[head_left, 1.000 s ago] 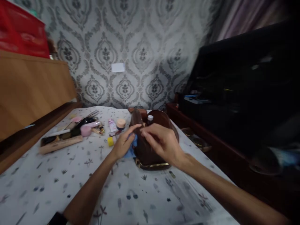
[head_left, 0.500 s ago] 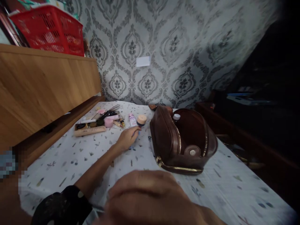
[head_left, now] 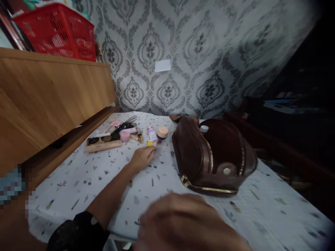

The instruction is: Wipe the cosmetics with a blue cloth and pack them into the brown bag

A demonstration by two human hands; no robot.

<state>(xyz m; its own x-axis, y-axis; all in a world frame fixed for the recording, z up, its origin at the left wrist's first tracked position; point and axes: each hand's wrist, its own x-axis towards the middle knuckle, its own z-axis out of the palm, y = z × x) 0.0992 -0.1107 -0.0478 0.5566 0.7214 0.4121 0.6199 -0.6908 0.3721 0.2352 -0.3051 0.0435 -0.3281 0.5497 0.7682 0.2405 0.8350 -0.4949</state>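
My left hand (head_left: 142,158) rests low over the table with its fingers curled together. Its fingertips are at a small item with a yellow end (head_left: 150,143); whether anything is inside the fingers is hidden. Just beyond lie a pink-and-white tube (head_left: 151,134) and a round jar with a peach lid (head_left: 162,132). In the foreground my right hand (head_left: 185,223) is smeared by motion, its fingers unclear. A brown cosmetic bag (head_left: 191,150) stands unzipped to the right of my left hand, with a white-capped bottle (head_left: 204,129) at its opening.
Several cosmetics, among them a pink jar (head_left: 125,136) and a peach tube (head_left: 104,146), lie at the left back of the patterned tablecloth (head_left: 86,181). A wooden cabinet (head_left: 54,90) borders the left side, with a red basket (head_left: 57,33) on top. Patterned wallpaper stands behind.
My left hand has drawn back slightly from the jar, and the small yellow-ended item now shows by its fingertips. My right hand has moved a little right. The whole view has shifted slightly.
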